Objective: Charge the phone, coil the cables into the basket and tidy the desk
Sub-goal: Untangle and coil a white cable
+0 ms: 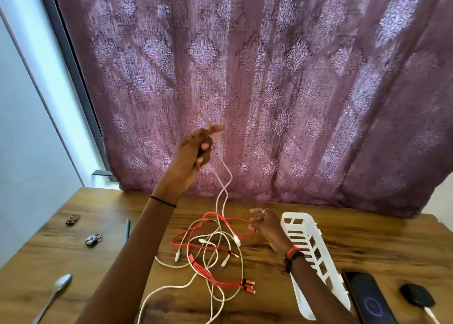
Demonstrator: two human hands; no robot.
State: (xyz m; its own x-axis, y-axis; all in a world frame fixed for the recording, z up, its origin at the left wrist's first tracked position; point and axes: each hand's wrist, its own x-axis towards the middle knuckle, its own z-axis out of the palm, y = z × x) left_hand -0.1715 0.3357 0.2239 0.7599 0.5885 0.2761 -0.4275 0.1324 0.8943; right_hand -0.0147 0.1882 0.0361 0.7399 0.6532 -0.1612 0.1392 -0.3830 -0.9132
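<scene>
The left hand (198, 147) is up high, left of the basket (306, 240). Its grip pinches a white cable (223, 191) that hangs down to the table (367, 240). The right hand (266, 225) is just left of the basket, fingers bent by a loop of the red cable (208, 269); I cannot tell if its grip holds it. Other white cables (237, 239) lie mixed with the red one, left of the basket. The phone (367, 299), screen lit, lies just right of the basket, and a round black charger (416, 298) is farther right. Far left of the basket are a spoon (56, 291), a padlock (93, 239) and a pen (127, 228). The table is brown wood, with a purple patterned curtain (294, 78) behind it
</scene>
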